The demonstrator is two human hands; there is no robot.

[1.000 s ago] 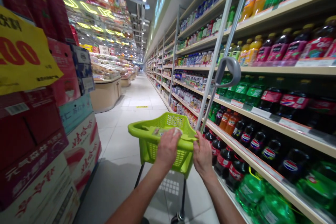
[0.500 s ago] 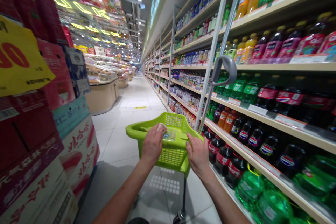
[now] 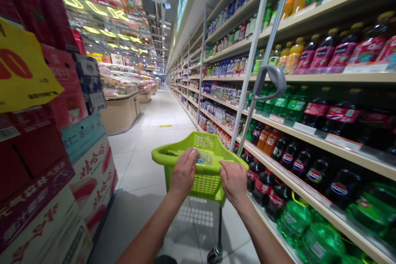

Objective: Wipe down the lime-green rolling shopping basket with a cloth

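- Head view, centre: your lime-green shopping cart (image 3: 198, 185) stands in the aisle directly before you, its push bar (image 3: 208, 170) nearest your body.
- Head view, left hand: your left hand (image 3: 183, 173) lies over the bar left of its middle, fingers together and bent down on a small white wad (image 3: 194, 153), perhaps tissue or cloth; your hand hides most of it.
- Head view, label: a printed label (image 3: 205, 159) is set in the bar, just beside those fingertips.
- Head view, right hand: your right hand (image 3: 234, 180) rests on the bar's right part, fingers close together and curled over it; their tips are hidden, so you cannot tell how tightly they grip.
- Head view, surroundings: stacked drink cartons (image 3: 93, 173) flank you at left; at right, Pepsi bottles (image 3: 338, 189) line a shelf, and a grey loop handle (image 3: 280, 84) hangs in front of the racks.
- Step in hand, as judged: you are apparently wiping the bar.
- Next move, as judged: it calls for light, even pressure across the label while your right hand steadies the cart.
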